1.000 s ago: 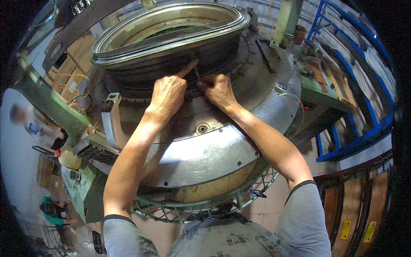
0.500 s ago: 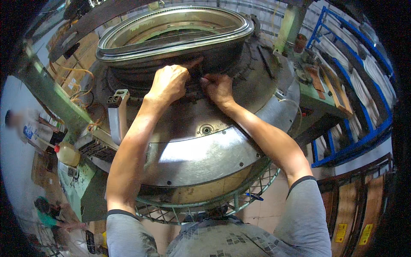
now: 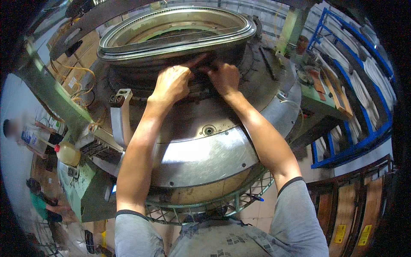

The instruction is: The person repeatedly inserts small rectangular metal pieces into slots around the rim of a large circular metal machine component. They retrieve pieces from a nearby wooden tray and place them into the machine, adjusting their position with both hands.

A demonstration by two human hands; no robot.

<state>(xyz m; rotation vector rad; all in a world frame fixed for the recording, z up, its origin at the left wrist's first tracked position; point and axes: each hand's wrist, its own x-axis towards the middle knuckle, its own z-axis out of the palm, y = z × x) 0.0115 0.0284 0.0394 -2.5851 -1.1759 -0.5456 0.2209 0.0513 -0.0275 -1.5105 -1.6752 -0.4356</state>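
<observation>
Cylinder (image 3: 137, 72), dark, just beyond both hands (image 3: 173, 82); contact unclear.

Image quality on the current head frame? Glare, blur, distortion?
Head view: right hand smeared, so any grip is unclear; left hand sharper. Head view: glare whites out part of the metal band; the wall under the metal ring is dark, detail lost. Head view: fisheye bends the blue rack; corners black.
</observation>
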